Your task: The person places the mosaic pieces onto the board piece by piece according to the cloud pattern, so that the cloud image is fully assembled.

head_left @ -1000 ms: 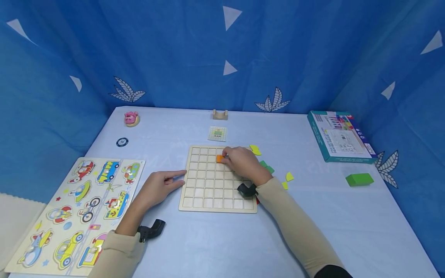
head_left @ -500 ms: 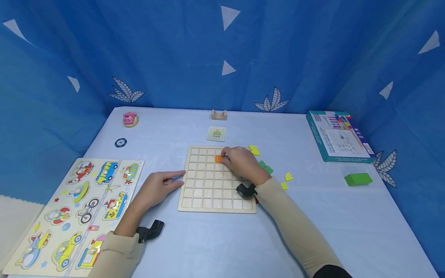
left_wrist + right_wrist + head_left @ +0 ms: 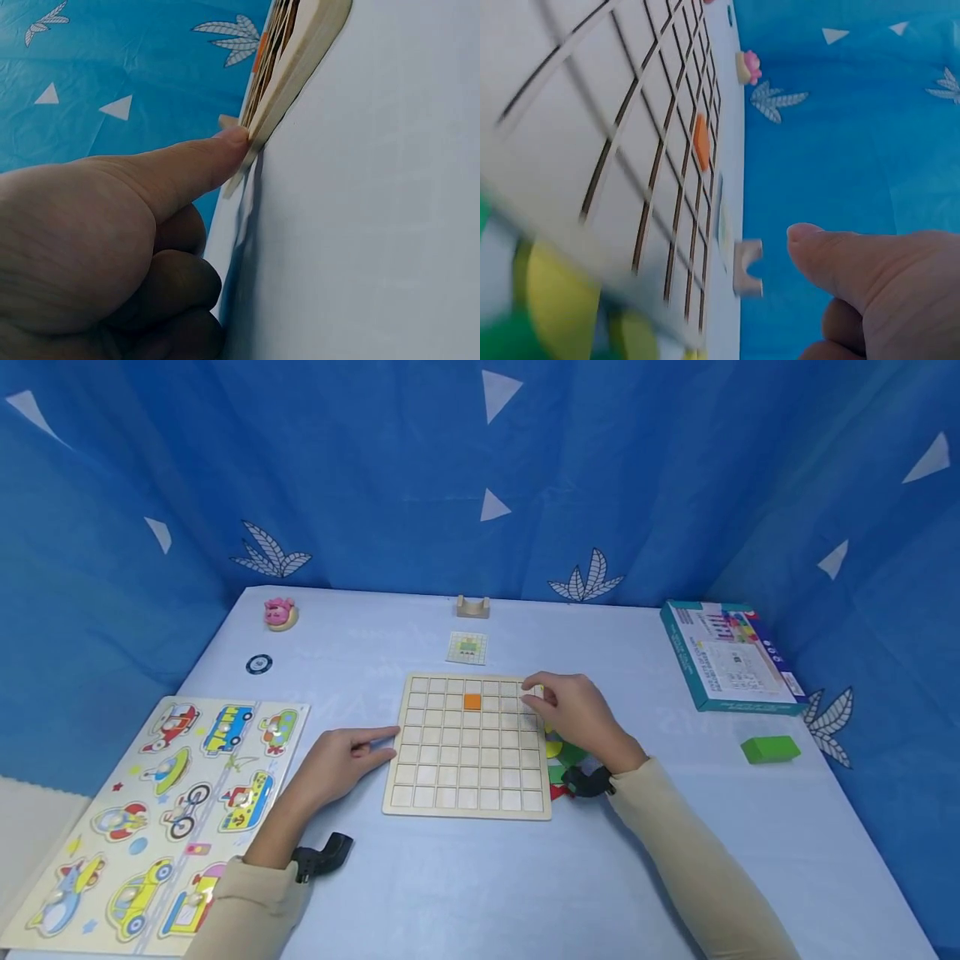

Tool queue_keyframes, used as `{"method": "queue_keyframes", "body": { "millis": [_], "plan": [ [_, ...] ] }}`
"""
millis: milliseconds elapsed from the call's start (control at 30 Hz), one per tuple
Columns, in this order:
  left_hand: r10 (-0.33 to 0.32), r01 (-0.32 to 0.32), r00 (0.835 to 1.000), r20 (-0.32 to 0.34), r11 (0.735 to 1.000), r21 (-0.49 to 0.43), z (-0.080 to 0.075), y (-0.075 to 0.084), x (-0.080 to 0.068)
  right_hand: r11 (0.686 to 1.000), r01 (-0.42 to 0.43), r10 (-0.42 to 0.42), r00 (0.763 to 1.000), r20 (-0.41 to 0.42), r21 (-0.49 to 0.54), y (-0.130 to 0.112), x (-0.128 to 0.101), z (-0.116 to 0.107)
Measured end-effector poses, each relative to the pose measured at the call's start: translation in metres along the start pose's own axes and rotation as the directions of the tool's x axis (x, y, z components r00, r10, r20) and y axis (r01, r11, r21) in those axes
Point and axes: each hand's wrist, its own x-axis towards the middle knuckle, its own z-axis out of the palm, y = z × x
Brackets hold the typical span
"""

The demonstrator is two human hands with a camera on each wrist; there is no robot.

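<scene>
A square wooden grid board (image 3: 450,756) lies on the table, and an orange square tile (image 3: 472,702) sits in one of its upper cells. My left hand (image 3: 337,768) touches the board's left edge with thumb and forefinger; the left wrist view shows one extended digit against the rim, the other fingers curled below. Over the board's right edge hovers my right hand (image 3: 573,710), thumb and forefinger apart with nothing seen between them. Partly hidden beneath that hand and wrist are yellow pieces (image 3: 553,749), green pieces (image 3: 556,773) and a red piece (image 3: 558,792).
Behind the board lie a small pattern card (image 3: 467,647) and a notched wooden stand (image 3: 472,607). A vehicle puzzle board (image 3: 168,810) is at left, with a round chip (image 3: 259,664) and pink figurine (image 3: 280,613) beyond. At right are a box (image 3: 735,656) and green block (image 3: 771,749).
My right hand has let go of the orange tile and moved right, towards the board's right edge. The tile stays in its cell. The left hand holds its place.
</scene>
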Motion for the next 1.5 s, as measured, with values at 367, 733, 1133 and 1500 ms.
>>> {"method": "queue_keyframes", "body": {
  "millis": [367, 733, 1133, 1500],
  "plan": [
    [-0.002, 0.002, 1.0, 0.003, 1.0, -0.004, -0.003, 0.001, -0.001, 0.985, -0.173, 0.174, 0.984, 0.038, -0.028, 0.048, -0.057, -0.042],
    [-0.002, 0.002, 1.0, 0.005, 1.0, -0.005, 0.0, 0.001, -0.001, 0.977, -0.213, 0.214, 0.977, 0.004, -0.029, 0.083, -0.108, -0.042],
    [0.015, -0.015, 1.0, -0.008, 1.0, 0.004, 0.0, 0.001, -0.001, 0.964, -0.264, 0.264, 0.964, -0.031, 0.003, 0.092, -0.119, -0.033],
    [0.032, -0.032, 0.999, -0.022, 0.999, -0.001, 0.0, 0.0, -0.002, 0.951, -0.306, 0.305, 0.952, -0.023, -0.036, 0.086, -0.119, -0.03]
  ]
}}
